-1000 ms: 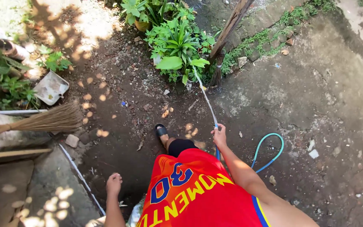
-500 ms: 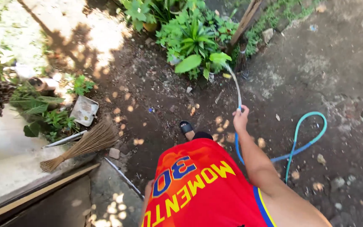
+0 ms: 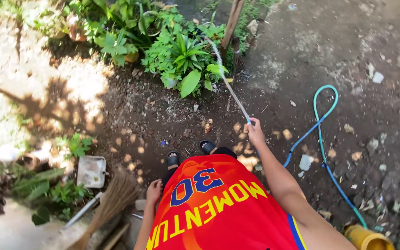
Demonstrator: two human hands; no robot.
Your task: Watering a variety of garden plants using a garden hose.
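Head view: the right hand [image 3: 255, 132] grips the thin blue-green rubber hose [image 3: 322, 122], its jet hitting the leafy green plants [image 3: 181, 60]; left hand [image 3: 153, 190] hangs loosely curled, empty. Soil nearby looks damp already, the far bed dry.

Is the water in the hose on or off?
On. A thin stream of water shoots from the hose end in the right hand onto the green plants.
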